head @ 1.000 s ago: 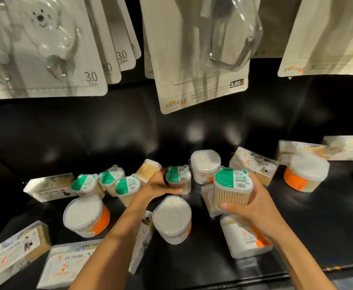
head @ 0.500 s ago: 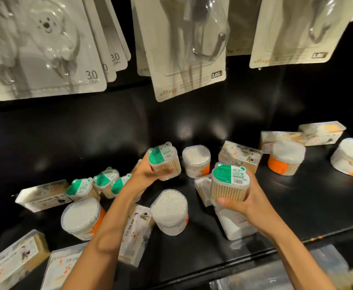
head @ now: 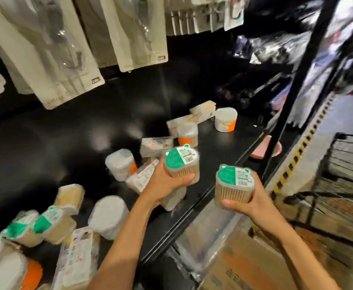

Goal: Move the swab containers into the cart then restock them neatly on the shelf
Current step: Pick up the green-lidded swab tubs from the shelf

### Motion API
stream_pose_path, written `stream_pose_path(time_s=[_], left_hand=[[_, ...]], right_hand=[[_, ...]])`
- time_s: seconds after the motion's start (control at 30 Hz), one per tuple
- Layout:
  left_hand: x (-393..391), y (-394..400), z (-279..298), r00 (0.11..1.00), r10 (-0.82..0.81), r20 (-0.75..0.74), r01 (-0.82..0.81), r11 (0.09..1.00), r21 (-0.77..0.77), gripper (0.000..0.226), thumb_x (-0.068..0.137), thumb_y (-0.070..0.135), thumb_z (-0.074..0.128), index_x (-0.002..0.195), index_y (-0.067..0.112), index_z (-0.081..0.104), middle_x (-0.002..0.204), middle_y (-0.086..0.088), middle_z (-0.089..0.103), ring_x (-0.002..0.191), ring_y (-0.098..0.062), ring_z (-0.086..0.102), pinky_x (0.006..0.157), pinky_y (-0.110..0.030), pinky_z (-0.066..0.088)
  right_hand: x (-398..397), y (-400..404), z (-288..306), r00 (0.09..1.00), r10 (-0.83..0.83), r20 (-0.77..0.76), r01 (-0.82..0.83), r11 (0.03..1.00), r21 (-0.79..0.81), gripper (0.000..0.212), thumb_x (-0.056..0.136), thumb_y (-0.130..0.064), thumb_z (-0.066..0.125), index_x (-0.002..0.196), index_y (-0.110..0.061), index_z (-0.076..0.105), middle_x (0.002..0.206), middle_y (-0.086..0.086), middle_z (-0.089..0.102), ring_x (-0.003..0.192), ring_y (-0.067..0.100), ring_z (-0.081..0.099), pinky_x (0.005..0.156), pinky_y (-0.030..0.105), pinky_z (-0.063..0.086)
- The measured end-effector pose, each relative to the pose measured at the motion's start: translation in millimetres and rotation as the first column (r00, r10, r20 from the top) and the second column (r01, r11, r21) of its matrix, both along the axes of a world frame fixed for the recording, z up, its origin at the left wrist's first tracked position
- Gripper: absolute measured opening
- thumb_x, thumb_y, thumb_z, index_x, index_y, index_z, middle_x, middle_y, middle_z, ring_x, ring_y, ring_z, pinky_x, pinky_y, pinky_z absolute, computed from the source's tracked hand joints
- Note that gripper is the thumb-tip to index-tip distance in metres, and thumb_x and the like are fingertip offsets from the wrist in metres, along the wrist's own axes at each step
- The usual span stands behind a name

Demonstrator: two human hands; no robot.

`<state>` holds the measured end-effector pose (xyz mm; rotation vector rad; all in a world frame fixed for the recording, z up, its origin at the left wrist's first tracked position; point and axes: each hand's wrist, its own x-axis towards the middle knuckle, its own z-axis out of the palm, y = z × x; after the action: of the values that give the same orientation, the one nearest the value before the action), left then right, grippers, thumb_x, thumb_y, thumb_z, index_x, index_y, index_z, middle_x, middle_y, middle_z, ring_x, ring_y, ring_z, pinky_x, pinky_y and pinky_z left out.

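Left hand (head: 163, 183) grasping one green-lidded swab tub (head: 181, 164) above shelf (head: 213, 170); right hand (head: 253, 204) grasping another (head: 234, 187) past shelf edge. Advisable: keep upright, lower gently into cart (head: 347, 164).

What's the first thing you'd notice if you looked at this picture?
Two hands in the middle, each holding a green-lidded swab container: the left hand grips one above the black shelf, the right hand holds another out past the shelf's edge. More swab tubs and boxes lie scattered over the shelf, and a black wire cart stands at the far right.
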<state>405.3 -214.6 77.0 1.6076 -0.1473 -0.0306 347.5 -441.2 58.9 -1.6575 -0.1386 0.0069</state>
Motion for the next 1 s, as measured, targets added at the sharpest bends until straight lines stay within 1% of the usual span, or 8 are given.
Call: stream_pose_path(time_s=[0.2,0.3,0.37,0.43,0.63,0.77,0.9,1.0], left_hand=[[-0.8,-110.3,-13.6,0.932,-0.362,0.034,0.354,0.925,0.135,0.066,0.068,-0.007,0.080,0.121,0.016,0.048,0.117,0.005,0.064,0.107,-0.001,0.061,0.086,-0.016,0.048],[-3.5,-171.0,-17.5,0.874,-0.484,0.031,0.473,0.865,0.170,0.070,0.067,-0.006,0.080,0.126,0.007,0.045,0.122,0.002,0.061,0.110,-0.002,0.060,0.087,-0.014,0.047],[-8.2,-215.2,-20.7,0.834,-0.550,0.031,0.534,0.822,0.199,0.070,0.068,-0.007,0.080,0.126,0.003,0.044,0.123,0.001,0.061,0.109,0.000,0.060,0.087,-0.013,0.046],[-14.1,-261.7,-23.7,0.804,-0.594,0.025,0.576,0.789,0.213,0.068,0.067,-0.006,0.081,0.125,0.003,0.045,0.121,-0.002,0.062,0.108,-0.001,0.060,0.089,-0.015,0.047],[-35.3,-407.3,-29.7,0.735,-0.678,0.000,0.662,0.719,0.212,0.069,0.069,-0.004,0.081,0.127,0.005,0.045,0.121,0.002,0.062,0.106,0.003,0.060,0.087,-0.013,0.046],[-44.8,-497.3,-36.7,0.707,-0.707,-0.008,0.693,0.690,0.210,0.070,0.068,-0.002,0.081,0.128,0.006,0.045,0.119,0.009,0.061,0.103,0.009,0.059,0.082,-0.007,0.045],[-46.1,-568.3,-42.5,0.690,-0.720,-0.066,0.719,0.674,0.171,0.075,0.066,0.003,0.084,0.130,0.011,0.045,0.124,0.002,0.062,0.110,-0.002,0.060,0.090,-0.017,0.048],[-38.5,-612.4,-43.8,0.670,-0.735,-0.100,0.739,0.649,0.181,0.084,0.060,0.018,0.085,0.133,0.015,0.043,0.125,0.003,0.061,0.114,-0.008,0.059,0.096,-0.025,0.048]], right_hand=[[-44.0,-95.5,2.2,0.977,-0.212,0.011,0.212,0.977,-0.032,0.071,0.062,-0.024,0.081,0.119,-0.038,0.041,0.114,-0.025,0.062,0.104,0.000,0.062,0.069,0.011,0.052],[-67.3,-142.0,-2.2,0.948,-0.319,0.005,0.320,0.947,-0.021,0.072,0.062,-0.021,0.081,0.121,-0.036,0.041,0.119,-0.015,0.063,0.112,0.005,0.060,0.086,0.025,0.055],[-83.8,-174.9,-4.6,0.913,-0.407,0.013,0.407,0.913,-0.019,0.071,0.062,-0.015,0.080,0.119,-0.031,0.042,0.118,-0.011,0.063,0.108,-0.001,0.061,0.084,0.016,0.052],[-100.2,-210.9,-7.9,0.877,-0.479,0.015,0.480,0.877,-0.014,0.070,0.062,-0.009,0.079,0.118,-0.027,0.042,0.114,-0.013,0.064,0.102,-0.006,0.062,0.075,0.008,0.049],[-138.0,-342.1,-23.6,0.803,-0.596,-0.008,0.596,0.803,0.003,0.077,0.060,-0.012,0.080,0.123,-0.029,0.039,0.124,-0.006,0.059,0.113,0.001,0.059,0.096,0.020,0.048],[-158.1,-430.9,-34.7,0.754,-0.656,-0.030,0.656,0.755,-0.018,0.077,0.061,-0.016,0.082,0.121,-0.036,0.039,0.125,-0.010,0.059,0.114,0.000,0.058,0.091,0.016,0.049],[-172.8,-504.7,-41.8,0.714,-0.697,-0.060,0.696,0.717,-0.048,0.082,0.058,-0.026,0.084,0.125,-0.037,0.038,0.122,-0.020,0.060,0.115,-0.001,0.057,0.089,0.017,0.049],[-175.7,-548.3,-47.7,0.682,-0.726,-0.085,0.725,0.687,-0.048,0.080,0.055,-0.030,0.085,0.119,-0.046,0.039,0.116,-0.026,0.061,0.110,-0.005,0.058,0.083,0.013,0.051]])
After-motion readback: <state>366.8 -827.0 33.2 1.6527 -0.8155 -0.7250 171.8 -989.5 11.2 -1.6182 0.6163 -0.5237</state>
